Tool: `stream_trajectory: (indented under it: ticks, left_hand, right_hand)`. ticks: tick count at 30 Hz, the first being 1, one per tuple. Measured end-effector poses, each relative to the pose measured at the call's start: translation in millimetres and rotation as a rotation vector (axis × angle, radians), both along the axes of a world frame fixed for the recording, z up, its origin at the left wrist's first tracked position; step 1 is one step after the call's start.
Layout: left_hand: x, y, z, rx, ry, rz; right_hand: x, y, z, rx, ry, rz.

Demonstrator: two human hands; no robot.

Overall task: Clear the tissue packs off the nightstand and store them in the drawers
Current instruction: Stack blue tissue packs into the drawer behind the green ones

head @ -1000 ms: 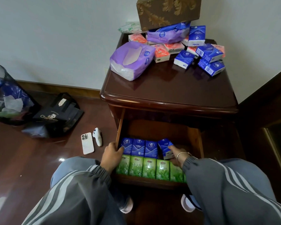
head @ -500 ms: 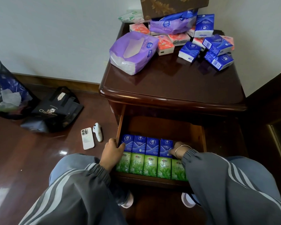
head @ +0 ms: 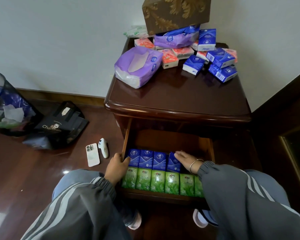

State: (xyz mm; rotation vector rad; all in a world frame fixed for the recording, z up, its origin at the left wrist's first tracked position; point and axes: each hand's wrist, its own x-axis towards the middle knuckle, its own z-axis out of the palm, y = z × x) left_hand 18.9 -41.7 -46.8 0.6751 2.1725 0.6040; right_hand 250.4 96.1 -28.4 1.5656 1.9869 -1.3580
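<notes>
Head view, glossy dark nightstand (head: 180,101), open drawer (head: 163,140), wood floor (head: 24,170), white wall (head: 59,40)

The person is wearing a dark grey jacket whose left sleeve (head: 87,205) and right sleeve (head: 241,196) are carrying pale grey stripes and ending in ribbed elastic cuffs. A thin metal bangle (head: 194,163) is circling the right wrist. Blue-grey trousers (head: 64,184) and pale shoes (head: 134,222) are showing below.

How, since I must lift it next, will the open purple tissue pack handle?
Probably floppy: the purple pack shows wrinkled film and sagging ends. Likely light, being only tissue. Its open top may spill sheets if tipped.
</notes>
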Motion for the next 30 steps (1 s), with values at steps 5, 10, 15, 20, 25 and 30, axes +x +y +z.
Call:
stream_trajectory:
  ticks: [5, 10, 15, 20, 25, 30]
  left_hand:
    - [1, 1, 24, 0.108, 0.177, -0.054]
    - [15, 12, 83, 0.472, 0.344, -0.105]
    - [40, 60, 155, 0.784, 0.506, -0.327]
    - [58, 130, 190, 0.787, 0.591, -0.45]
    - [74, 199, 193, 0.686, 0.659, -0.496]
    - [93, 270, 199, 0.663, 0.698, -0.546]
  right_hand:
    - [28, -8, 70, 0.213, 0.056, 0.199]
    - [70, 10, 147, 0.777, 0.368, 0.024]
    - [78, 85, 160, 0.978, 0.242, -0.126]
    - [54, 129, 144, 0.864, -0.088, -0.112]
    - [54, 130, 132, 0.953, -0.159, -0.1]
    - [52, 127, 127, 1.017, -0.139, -0.132]
